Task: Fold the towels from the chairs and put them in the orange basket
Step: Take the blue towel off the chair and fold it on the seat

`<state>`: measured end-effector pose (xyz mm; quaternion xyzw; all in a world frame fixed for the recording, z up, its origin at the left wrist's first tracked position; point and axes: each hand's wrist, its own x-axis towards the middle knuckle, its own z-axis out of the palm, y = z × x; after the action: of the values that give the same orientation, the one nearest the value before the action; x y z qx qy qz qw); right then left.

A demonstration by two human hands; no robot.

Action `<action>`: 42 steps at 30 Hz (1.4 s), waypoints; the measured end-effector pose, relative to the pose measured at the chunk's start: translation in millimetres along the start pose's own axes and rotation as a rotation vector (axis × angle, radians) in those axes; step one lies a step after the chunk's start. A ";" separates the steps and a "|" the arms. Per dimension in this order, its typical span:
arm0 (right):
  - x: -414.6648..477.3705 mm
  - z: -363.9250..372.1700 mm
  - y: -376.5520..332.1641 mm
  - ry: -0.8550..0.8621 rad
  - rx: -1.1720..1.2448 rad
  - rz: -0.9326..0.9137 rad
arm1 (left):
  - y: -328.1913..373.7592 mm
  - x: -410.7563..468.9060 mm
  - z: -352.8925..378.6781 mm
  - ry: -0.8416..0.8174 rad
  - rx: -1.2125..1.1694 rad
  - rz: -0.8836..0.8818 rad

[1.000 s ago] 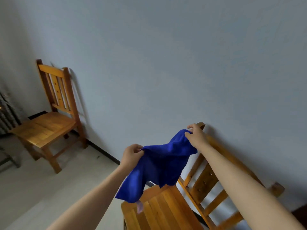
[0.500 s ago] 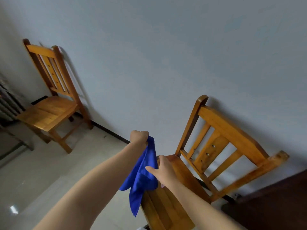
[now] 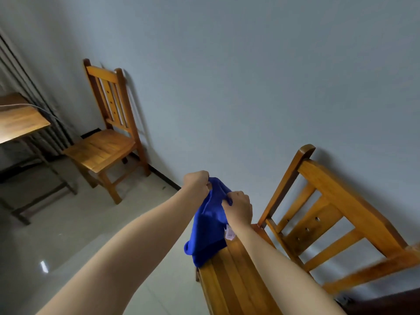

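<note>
From the head view, the right hand [image 3: 238, 206] has climbed from low on the blue towel [image 3: 208, 233] to its top edge, pinching it just beside the left hand [image 3: 197, 184], which stays clenched on it; the towel hangs doubled over the near chair [image 3: 229, 280], so folding has started; no basket is visible.

Soft, matt royal-blue cloth towel [image 3: 208, 233], small white printed tag [image 3: 230, 233] at its edge, against the glossy, varnished honey-brown slatted wooden chair [image 3: 345, 201]. Far left of that chair, a second wooden chair [image 3: 102, 148] in the same smooth lacquer. Below that chair, pale polished floor [image 3: 68, 246], mirror-glossy. Behind it, flat, matt grey-white painted wall [image 3: 250, 87].
</note>
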<state>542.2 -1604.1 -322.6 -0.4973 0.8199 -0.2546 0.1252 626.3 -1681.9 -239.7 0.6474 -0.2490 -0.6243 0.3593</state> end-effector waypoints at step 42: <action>60.1 -64.4 -42.2 -0.604 0.141 -0.091 | 26.4 34.9 -42.3 -0.656 0.924 0.727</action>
<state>515.9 -1653.9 -242.9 -0.5766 0.7028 -0.1568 0.3861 674.8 -1718.6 -242.8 0.3864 -0.7888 -0.4574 0.1386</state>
